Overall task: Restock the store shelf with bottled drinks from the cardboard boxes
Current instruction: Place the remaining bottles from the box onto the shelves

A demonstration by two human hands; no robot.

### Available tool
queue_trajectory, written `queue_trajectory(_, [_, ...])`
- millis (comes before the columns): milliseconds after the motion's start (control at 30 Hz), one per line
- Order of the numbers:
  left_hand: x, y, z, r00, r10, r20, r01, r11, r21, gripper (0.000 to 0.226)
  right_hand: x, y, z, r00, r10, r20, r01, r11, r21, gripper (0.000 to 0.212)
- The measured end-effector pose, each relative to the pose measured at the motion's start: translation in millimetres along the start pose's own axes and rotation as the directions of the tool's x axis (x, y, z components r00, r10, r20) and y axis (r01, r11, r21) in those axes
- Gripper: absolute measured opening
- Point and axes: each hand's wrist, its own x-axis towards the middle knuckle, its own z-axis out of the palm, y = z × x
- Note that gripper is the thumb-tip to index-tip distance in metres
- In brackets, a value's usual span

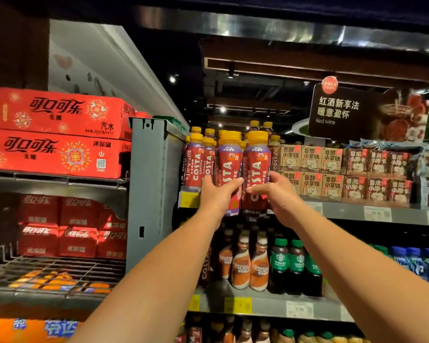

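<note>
A: Gripping left bottle [228, 167] in left hand [218, 196], right bottle [256, 169] in right hand [279, 198], fingers curled round each, up at shelf [344, 212] front.
B: Shoved in hard, could topple row [196, 164] behind.

The only view comes from a wide-angle camera worn on the person's head. It faces forward along both outstretched forearms [174, 268] at the grey metal store shelf [344, 214]. It is near enough that two yellow-capped, red-labelled plastic Costa bottles [229, 162] fill mid-frame. At its left edge lie red cardboard cola cartons [55, 132], with dark ceiling [258, 70] above.
</note>
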Motion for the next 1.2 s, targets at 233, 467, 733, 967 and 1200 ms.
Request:
queue_trajectory(233, [42.6,-1.1,14.7,0.996,0.044,-0.075,-0.043,0.999,0.015,0.08,53.7,4.1,-2.0,0.999,-0.017,0.038,0.017,1.0,0.011,0.045])
queue_trajectory(467, [81.7,-4.0,14.3,0.985,0.09,-0.145,-0.085,0.996,0.041,0.067,100.3,20.7,11.3,0.998,-0.058,0.032,0.057,0.998,0.022,0.049])
queue_trajectory(733, [120.8,-15.1,17.0,0.949,0.257,-0.183,-0.173,0.909,0.379,0.049,141.5,40.9,14.6,0.998,-0.057,0.029,0.057,0.998,0.012,0.052])
queue_trajectory(967, [137.3,-23.1,21.8,0.948,0.267,-0.171,-0.137,0.831,0.538,0.046,163.3,57.2,11.1,0.999,-0.022,0.038,0.021,0.999,0.024,0.05])
queue_trajectory(1200, [139.3,-32.5,19.7,0.944,0.254,-0.208,-0.057,0.751,0.658,0.045,171.4,64.6,14.7,0.996,0.036,0.085,-0.034,0.999,-0.018,0.048])
